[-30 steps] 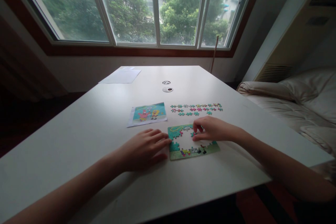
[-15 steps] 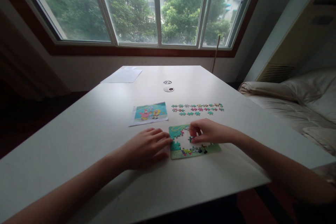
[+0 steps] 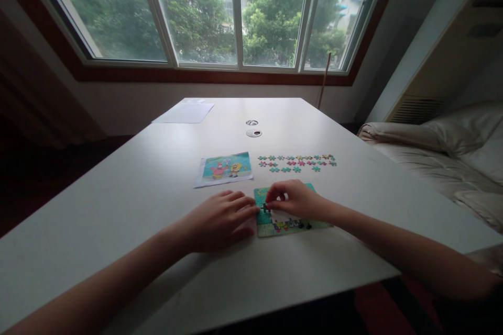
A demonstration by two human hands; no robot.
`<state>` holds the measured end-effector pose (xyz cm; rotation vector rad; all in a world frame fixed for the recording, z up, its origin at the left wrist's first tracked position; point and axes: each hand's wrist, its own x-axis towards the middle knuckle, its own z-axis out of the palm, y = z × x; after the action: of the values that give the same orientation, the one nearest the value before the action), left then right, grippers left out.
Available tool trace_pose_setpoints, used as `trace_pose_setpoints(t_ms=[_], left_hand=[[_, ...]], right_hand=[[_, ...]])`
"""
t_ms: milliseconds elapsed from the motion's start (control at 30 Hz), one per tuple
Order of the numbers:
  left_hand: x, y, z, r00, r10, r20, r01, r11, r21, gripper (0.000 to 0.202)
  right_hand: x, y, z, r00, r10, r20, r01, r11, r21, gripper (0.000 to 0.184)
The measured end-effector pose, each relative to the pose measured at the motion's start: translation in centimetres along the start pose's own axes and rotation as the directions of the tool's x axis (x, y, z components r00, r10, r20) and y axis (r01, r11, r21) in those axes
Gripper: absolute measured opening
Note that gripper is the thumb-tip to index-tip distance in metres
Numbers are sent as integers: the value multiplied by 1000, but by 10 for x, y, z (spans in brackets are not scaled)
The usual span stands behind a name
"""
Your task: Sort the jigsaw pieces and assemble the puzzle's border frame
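Observation:
A partly filled jigsaw puzzle [image 3: 264,229] lies on the white table, with cartoon figures along its lower edge and a pale gap in its middle. My right hand [image 3: 295,200] is over the puzzle, thumb and fingers pinching a small dark green puzzle piece [image 3: 266,208] at the left side of the gap. My left hand [image 3: 222,220] rests flat on the table, its fingers stretched out and the fingertips at the puzzle's left edge. Loose puzzle pieces [image 3: 296,169] lie in rows beyond the puzzle. Left of them is a printed cartoon picture [image 3: 227,168].
White paper sheets [image 3: 184,113] lie at the table's far left corner. Two round inserts, the nearer a grey disc [image 3: 251,133], are set in the tabletop [image 3: 129,188]. A beige sofa [image 3: 424,152] stands to the right, and a window is behind the table.
My right hand has moved left across the puzzle with the piece between its fingers, from the middle of the gap to its left side. My left hand stays in place.

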<state>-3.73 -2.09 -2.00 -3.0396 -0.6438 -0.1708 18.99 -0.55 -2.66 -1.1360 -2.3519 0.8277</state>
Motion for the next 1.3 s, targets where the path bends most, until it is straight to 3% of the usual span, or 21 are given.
trace_pose_setpoints(t_ms=[300,767,1033,1167,1300], left_hand=[[1,2,-1,1000,4,-7,-4,999,42,31],[8,8,4,996,-76,-48,71,993,-90,30],[9,12,5,997,-71,-17,70,997,-32,31],[8,12,1,998,-60,-24,60,998,-30,32],[8,12,-1,999,-31,-27,31,999,-11,34]], right_hand=[[-1,-1,4,995,-49,-87,35,987,-155,10],[-2,4,3,996,25,-84,-35,991,-128,15],[-3,5,3,998,-2,-67,-6,993,-122,14],[-8,13,-9,996,3,-88,-16,990,-140,12],[-15,25,-38,994,50,-96,-68,979,-193,15]])
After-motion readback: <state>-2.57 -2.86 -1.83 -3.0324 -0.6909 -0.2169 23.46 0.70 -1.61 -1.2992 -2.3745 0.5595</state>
